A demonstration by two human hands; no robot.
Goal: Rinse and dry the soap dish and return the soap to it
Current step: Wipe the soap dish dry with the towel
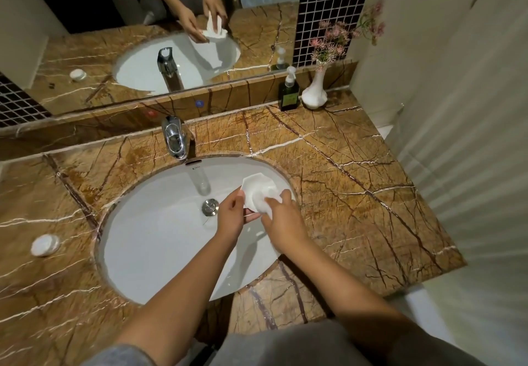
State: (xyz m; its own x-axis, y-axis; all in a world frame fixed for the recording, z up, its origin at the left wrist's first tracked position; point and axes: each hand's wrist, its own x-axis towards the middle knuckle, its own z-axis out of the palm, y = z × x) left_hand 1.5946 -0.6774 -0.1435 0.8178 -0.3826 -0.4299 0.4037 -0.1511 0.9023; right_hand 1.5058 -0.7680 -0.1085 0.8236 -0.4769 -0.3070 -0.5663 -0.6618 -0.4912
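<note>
1. White soap dish [258,191], one, tilted over the sink [160,237], gripped by the left hand [233,217].
2. Right hand [283,220] presses one white tissue [268,204] against it.
3. One soap [45,245] lies well left of both hands.
4. Sink's small logo unreadable.

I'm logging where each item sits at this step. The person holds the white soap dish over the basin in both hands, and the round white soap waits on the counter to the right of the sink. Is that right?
Not quite: the soap waits on the counter to the left of the sink, not the right. The rest holds. The head view shows the left hand and right hand holding the white soap dish over the basin.
</note>
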